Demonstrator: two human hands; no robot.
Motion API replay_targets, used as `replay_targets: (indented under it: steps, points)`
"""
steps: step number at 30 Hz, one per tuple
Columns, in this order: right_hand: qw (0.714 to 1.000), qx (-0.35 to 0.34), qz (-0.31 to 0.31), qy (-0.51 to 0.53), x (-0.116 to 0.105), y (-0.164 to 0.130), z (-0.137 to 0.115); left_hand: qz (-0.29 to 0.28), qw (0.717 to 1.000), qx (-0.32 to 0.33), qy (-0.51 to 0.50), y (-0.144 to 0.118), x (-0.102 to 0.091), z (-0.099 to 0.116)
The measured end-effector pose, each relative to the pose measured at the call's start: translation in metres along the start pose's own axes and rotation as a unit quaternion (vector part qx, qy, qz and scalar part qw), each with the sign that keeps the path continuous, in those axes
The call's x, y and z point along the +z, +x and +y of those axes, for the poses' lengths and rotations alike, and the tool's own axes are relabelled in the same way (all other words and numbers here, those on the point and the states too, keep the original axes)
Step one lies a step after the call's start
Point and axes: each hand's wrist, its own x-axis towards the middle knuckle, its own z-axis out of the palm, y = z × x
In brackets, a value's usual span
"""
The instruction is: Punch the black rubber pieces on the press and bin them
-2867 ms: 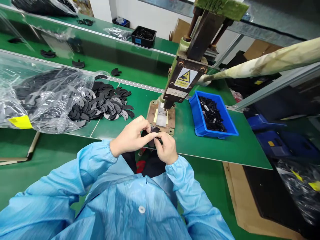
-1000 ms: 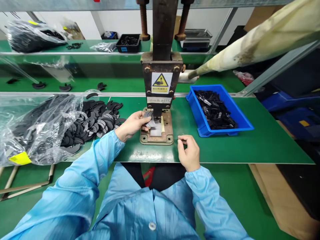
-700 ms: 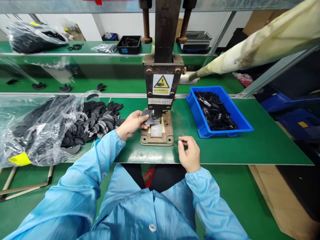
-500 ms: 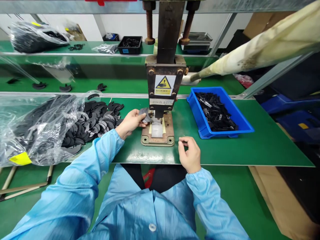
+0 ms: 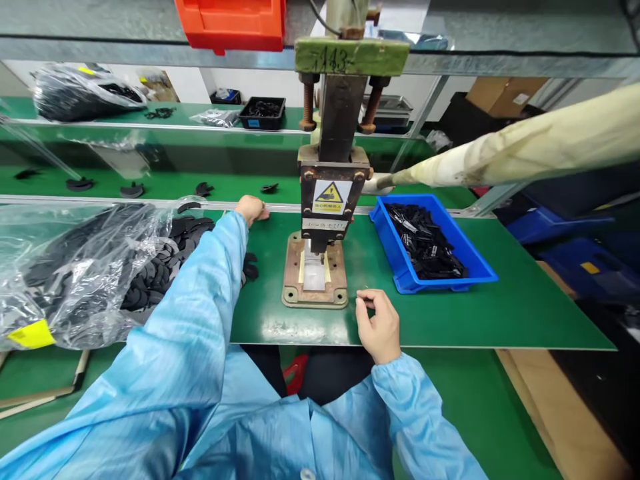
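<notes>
Left hand (image 5: pixel 251 209) stretched to the far edge of the green surface (image 5: pixel 500 307), centre-left of frame; grip cannot be told, fingers curled over the metal rail. Heap of flat black crescent-shaped pieces (image 5: pixel 165 260) lies just beside its sleeve. Right hand (image 5: pixel 379 325), lower centre, pinches a tiny part too small to tell, near the brown press base plate (image 5: pixel 293 277).

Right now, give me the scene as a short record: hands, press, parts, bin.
left hand: stretched to the far edge of the bench, by the rail; whether it holds anything cannot be told
right hand: resting on the near edge, fingers curled, thumb and forefinger pinched; anything between them is too small to tell
press: upright mid-bench, yellow warning label on its head
base plate: under the press, no part on it
black parts: heaped left, spilling from a clear bag
blue bin: right of the press, holds black pieces
</notes>
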Motion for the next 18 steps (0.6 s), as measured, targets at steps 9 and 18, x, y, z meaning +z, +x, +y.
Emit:
replay_targets:
  steps: [9,18]
  points:
    - [1.0,-0.003,-0.004,0.012,0.002,0.004,0.0,-0.011,0.998,0.005,0.059,-0.076,-0.002,-0.004]
    - [0.997,-0.016,-0.056,-0.058,-0.047,0.031,-0.01,-0.084,0.978,0.112,0.155,-0.239,-0.015,-0.064]
